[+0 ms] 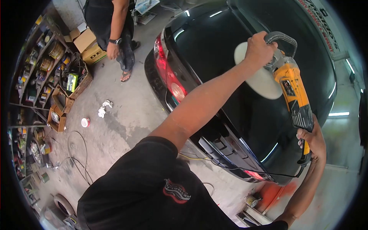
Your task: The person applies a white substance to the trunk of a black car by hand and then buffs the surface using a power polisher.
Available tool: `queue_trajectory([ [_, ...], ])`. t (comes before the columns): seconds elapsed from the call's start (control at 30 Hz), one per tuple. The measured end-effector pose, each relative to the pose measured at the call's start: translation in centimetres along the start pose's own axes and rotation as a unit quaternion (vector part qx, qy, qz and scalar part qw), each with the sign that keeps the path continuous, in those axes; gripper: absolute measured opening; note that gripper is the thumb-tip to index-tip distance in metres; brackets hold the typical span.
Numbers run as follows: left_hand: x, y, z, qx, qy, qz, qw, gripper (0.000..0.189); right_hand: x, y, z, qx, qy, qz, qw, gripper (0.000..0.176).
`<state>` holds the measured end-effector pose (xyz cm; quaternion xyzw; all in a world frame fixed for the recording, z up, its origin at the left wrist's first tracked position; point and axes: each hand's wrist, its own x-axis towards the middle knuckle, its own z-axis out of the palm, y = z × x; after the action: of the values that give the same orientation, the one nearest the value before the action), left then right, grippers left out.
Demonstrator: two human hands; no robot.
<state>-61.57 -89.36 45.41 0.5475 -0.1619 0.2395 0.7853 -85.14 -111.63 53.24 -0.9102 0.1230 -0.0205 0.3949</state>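
Observation:
A yellow and black polisher [293, 86] lies across the dark car [214, 42], its round pale pad [260, 82] against the glossy surface. My left hand [260, 50] is closed around the black loop handle beside the polisher's head. Wrapped round the rear grip, near the cable end, is my right hand [313, 140]. A black cable [281, 175] runs from the grip across the back of the car. The pad's underside is hidden.
Another person [109, 34] stands beyond the car's red tail light [168, 76]. Shelves [42, 61] with cans and cardboard boxes [86, 44] line the left. A cup [85, 122], crumpled material [104, 109] and a looped hose [69, 147] lie on the floor.

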Motion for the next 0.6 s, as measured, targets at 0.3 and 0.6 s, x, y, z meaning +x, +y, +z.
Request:
queue_trajectory([
  [0.3,8.3,-3.4,-4.9,0.023,0.079,0.023,0.996,0.021,8.0,-6.3,3.7,-0.025,-0.049,-0.060,0.997,0.077],
  [0.6,8.8,-0.5,-7.7,0.062,0.106,0.057,0.991,0.026,8.4,-7.6,4.5,-0.018,-0.082,-0.089,0.993,0.080],
])
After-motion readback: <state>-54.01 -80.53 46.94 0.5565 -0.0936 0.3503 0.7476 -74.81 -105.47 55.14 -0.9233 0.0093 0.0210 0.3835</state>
